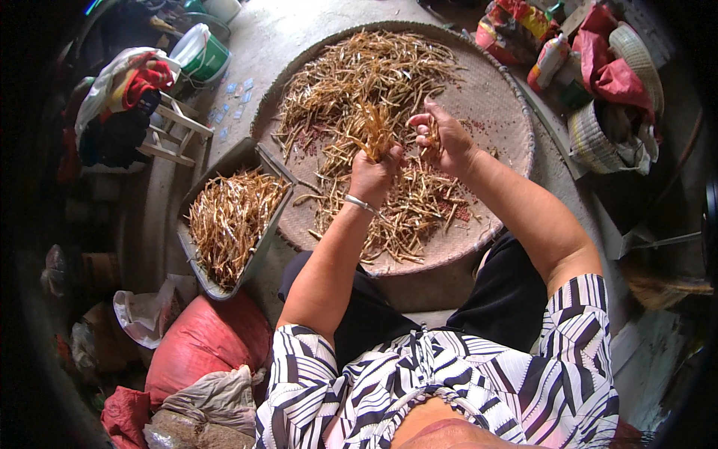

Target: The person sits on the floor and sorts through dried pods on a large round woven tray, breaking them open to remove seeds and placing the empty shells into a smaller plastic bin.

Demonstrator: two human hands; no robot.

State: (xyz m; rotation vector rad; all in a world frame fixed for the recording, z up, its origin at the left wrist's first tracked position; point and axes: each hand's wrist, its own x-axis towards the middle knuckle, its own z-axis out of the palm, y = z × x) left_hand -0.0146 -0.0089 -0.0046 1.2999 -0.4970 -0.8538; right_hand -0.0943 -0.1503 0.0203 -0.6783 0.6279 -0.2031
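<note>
My left hand (377, 168), with a bracelet at the wrist, grips a bunch of dry bean pods (372, 126) that stick up out of the fist. To its right, my right hand (446, 134) has its fingers curled round a few pods (432, 134), thumb raised. Both are above a large round woven tray (493, 101). A broad heap of dry pods (359, 67) covers the tray's far part, and a smaller pile of pods (404, 219) lies nearer me. Small dark red beans (461, 212) are scattered between them on the weave.
Left of the tray stands a scoop-shaped bin (266, 224) filled with pods. A red sack (207, 337) bulges below it. Beyond are a wooden stool (176, 126) and a green-and-white bucket (207, 56). On the right are a bottle (548, 62) and a woven basket (594, 137).
</note>
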